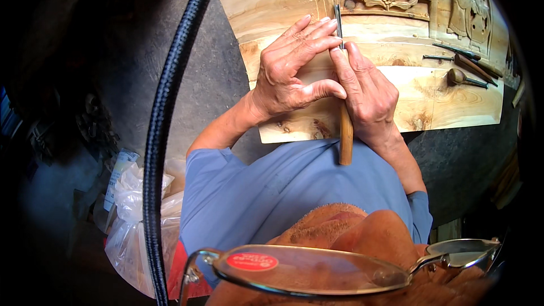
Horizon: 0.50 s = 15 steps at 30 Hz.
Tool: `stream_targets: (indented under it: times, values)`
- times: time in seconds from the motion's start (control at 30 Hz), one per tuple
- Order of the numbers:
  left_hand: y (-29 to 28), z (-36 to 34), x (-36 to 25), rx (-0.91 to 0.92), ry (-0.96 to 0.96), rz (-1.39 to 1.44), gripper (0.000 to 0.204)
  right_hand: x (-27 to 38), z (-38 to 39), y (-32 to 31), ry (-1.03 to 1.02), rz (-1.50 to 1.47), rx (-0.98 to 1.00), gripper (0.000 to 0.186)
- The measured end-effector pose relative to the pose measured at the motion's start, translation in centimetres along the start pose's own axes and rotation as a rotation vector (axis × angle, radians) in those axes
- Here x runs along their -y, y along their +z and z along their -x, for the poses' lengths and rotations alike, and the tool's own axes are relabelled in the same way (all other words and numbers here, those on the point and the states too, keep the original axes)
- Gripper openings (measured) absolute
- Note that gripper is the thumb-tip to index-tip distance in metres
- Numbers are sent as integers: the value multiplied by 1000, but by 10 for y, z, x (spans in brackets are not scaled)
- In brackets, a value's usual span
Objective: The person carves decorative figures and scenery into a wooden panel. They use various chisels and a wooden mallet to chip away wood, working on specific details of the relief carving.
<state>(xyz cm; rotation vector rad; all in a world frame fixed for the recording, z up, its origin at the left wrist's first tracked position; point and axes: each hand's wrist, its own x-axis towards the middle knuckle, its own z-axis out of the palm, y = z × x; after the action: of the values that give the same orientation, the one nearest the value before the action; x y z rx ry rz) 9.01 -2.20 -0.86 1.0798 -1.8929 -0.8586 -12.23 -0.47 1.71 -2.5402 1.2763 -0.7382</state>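
A carving chisel (346,127) with a long wooden handle and a narrow metal blade points away from me, its handle end close to my blue shirt. Around the handle, my right hand (368,93) is closed, index finger stretched along it toward the blade. My left hand (289,71) has its fingers stretched out flat, their tips against the blade, and its thumb reaching across to the handle. The blade's tip lies by the frame edge of a carved wooden panel (391,20), which shows a flower relief and larger carved figures. Whether the cutting edge touches wood, I cannot tell.
On a pale board (464,99) to the right lie several chisels and a round-headed wooden tool (456,77). A black braided cable (164,113) hangs down the left side. Clear plastic bags (133,204) stand low at the left. Eyeglasses (311,269) cross the lower edge.
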Motion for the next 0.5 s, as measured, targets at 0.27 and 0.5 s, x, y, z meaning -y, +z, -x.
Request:
stream_targets:
  times: [0.27,0.5]
  values:
    - [0,-2,-1,-28,12,8,83,-1,-4,0,-5,-19,-12,57]
    - [1,-1,0,-22,2,15,84,-1,-5,4,-11,4,-21,56]
